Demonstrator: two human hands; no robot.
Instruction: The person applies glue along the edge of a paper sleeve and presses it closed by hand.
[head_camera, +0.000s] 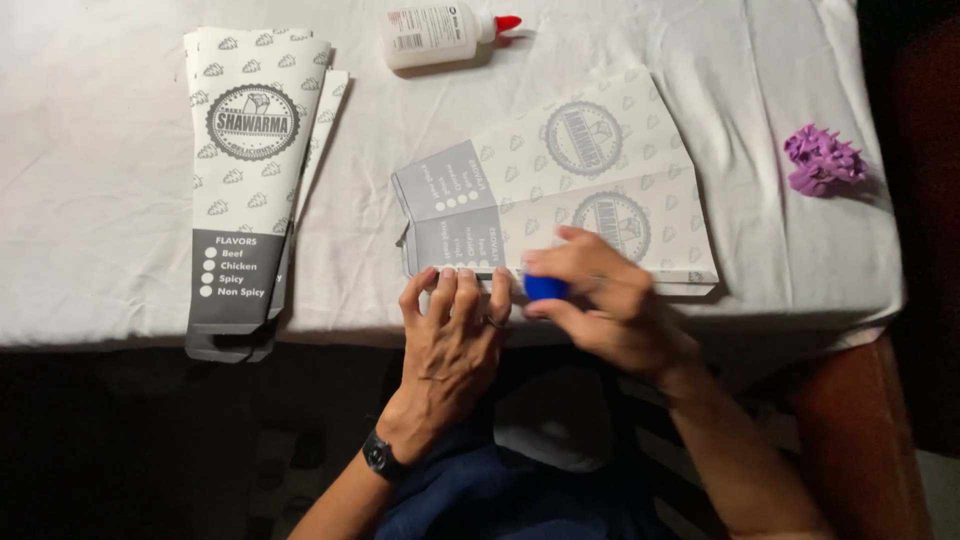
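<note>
On the white-clothed worktop (100, 200), the left hand (450, 335) is lying flat, fingers (445, 290) released, pressing the grey-patterned printed paper sleeve (560, 200); the right hand (605, 300) is bending inward, fingers grasping a small blue object (545, 288).

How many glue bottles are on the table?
1. The white glue bottle with a red cap lies on its side at the table's far edge, beyond the paper sleeves. Others may sit outside the frame.

The surface (100, 200) carries two stacks of printed paper sleeves (245, 190) (580, 190), one white glue bottle (432, 34), one purple crumpled object (822, 160), and one blue cap (545, 288).
</note>
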